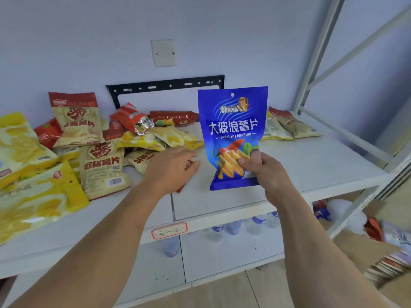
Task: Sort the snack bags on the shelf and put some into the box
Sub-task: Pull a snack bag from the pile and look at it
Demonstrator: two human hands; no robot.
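Note:
My right hand [265,172] grips the lower right corner of a blue snack bag [232,130] and holds it upright above the white shelf [311,165]. My left hand [171,167] lies palm down on a small red bag [188,166] on the shelf, just left of the blue bag; whether it grips that bag I cannot tell. A heap of yellow, beige and red snack bags [89,143] covers the shelf's left half. Two beige bags [287,126] lie at the back right. A cardboard box [391,252] with packets in it shows at the lower right, blurred.
A black metal bracket [164,85] and a white wall plate [163,53] are on the wall behind the shelf. The rack's upright post [315,54] stands at the right. Water bottles [233,227] stand on the lower shelf. A label [169,230] is stuck on the shelf's front edge.

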